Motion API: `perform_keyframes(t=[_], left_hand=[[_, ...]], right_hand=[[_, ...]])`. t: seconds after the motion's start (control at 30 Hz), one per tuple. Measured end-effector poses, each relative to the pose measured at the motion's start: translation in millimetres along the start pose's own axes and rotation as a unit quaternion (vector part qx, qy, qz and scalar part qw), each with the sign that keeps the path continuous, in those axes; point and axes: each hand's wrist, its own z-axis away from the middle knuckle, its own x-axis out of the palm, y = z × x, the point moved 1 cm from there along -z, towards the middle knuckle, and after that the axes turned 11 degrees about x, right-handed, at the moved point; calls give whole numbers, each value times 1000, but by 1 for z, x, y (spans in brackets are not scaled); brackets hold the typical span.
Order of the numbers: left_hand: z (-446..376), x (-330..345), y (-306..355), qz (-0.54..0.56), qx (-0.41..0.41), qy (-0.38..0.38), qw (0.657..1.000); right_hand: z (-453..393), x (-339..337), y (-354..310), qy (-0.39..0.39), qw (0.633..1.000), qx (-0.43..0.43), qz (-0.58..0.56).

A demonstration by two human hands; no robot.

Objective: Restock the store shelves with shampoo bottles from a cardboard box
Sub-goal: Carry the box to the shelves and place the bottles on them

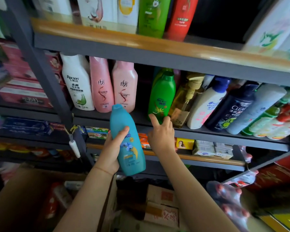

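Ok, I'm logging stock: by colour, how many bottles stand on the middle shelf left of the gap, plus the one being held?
White bottle: 1
Pink bottles: 2
Teal bottle, in the left hand: 1
Total: 4

Dim, shadowy, wide-angle view with curved, blurred edges.

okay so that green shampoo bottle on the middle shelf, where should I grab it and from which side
Judging by its pose, grip the green bottle around its wide lower body from the front-left, where the right hand already reaches. A gap lies to its left, while the amber pump bottle crowds its right side.
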Motion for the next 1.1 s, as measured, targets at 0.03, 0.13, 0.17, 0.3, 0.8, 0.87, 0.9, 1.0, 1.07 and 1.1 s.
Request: perform_keyframes(t=[0.03, 0.13, 0.17, 0.3, 0.8, 0.87, 0.9, 1.0, 1.07, 1.1], left_hand=[[0, 1, -1, -4, -3, 1, 1000], [0, 2, -1, -11, -10, 2, 1000], [0, 3, -1, -12, -11, 3, 1000], [2, 5, 1, -20, -10, 11, 1000], [3, 4, 0, -18, -4, 5, 1000], [3, 6, 0, -13, -9, -1, 1000], [3, 7, -1, -12, -13, -4, 1000], [3, 7, -1, -11, -20, -6, 1000], [2, 7, 0, -12, -20, -8, 1000], [2, 6, 0, -12, -19, -11, 1000]], right_hand=[[-1, 0, -1, -2, 1000, 0, 9], [-5, -1, -4, -9, 1000, 5, 17], [-6, 0, -5, -10, 1000, 5, 13], [-11, 1, -7, -9, 1000, -1, -4], [-17, -4, -3, 22, 988, 58, -140], [-24, -2, -8, 7, 984, 102, -148], [-28, -1, -10, 5, 982, 117, -147], [-40, 1, -17, 6, 975, 146, -165], [-44, 4, -21, 3, 970, 153, -188], [-45, 6, -23, 2, 968, 154, -196]])
